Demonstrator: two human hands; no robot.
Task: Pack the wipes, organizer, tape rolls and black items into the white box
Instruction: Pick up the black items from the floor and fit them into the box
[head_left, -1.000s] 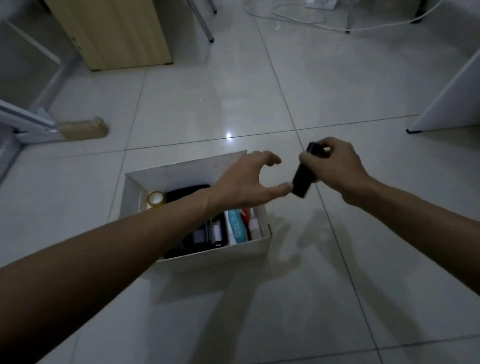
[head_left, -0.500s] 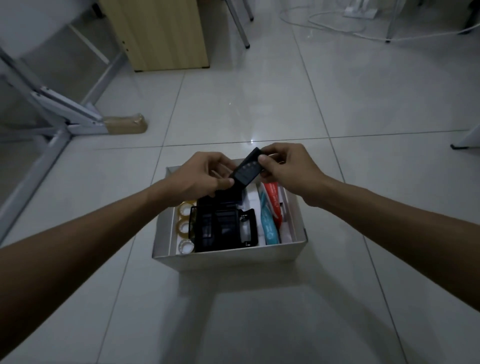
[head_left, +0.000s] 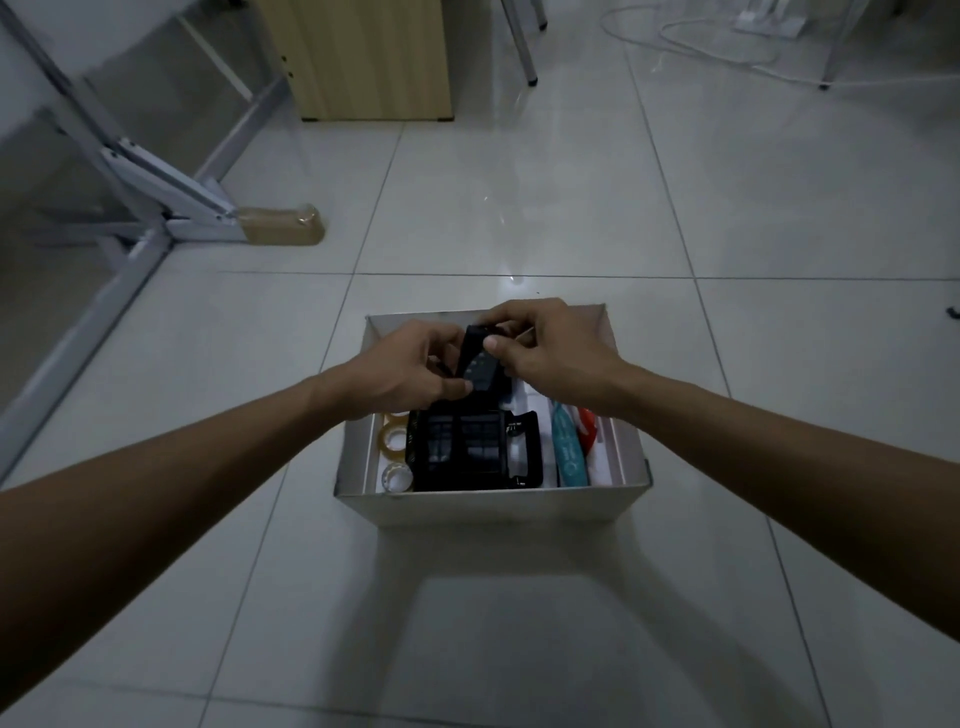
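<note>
Left hand (head_left: 402, 371) and right hand (head_left: 553, 353) both pinching a small black device (head_left: 479, 364), possibly a remote, above the white box (head_left: 488, 506), tape rolls (head_left: 393, 447) inside its left wall

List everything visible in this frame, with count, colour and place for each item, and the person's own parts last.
white cardboard box: 1, white, on the tiled floor, centre.
black mesh organizer: 1, black, inside the box, middle.
clear tape rolls: 3 visible, clear-tan, in a row along the box's left wall.
teal wipes pack: 1, teal, inside the box, right of the organizer.
red-and-white pack: 1, beside the teal pack, partly hidden.
small black rectangular item: 1, black, held above the box.
wooden cabinet: 1, light wood, far centre.
white cable: on the floor, far right.
left hand: gripping the black item.
right hand: gripping the black item.
</note>
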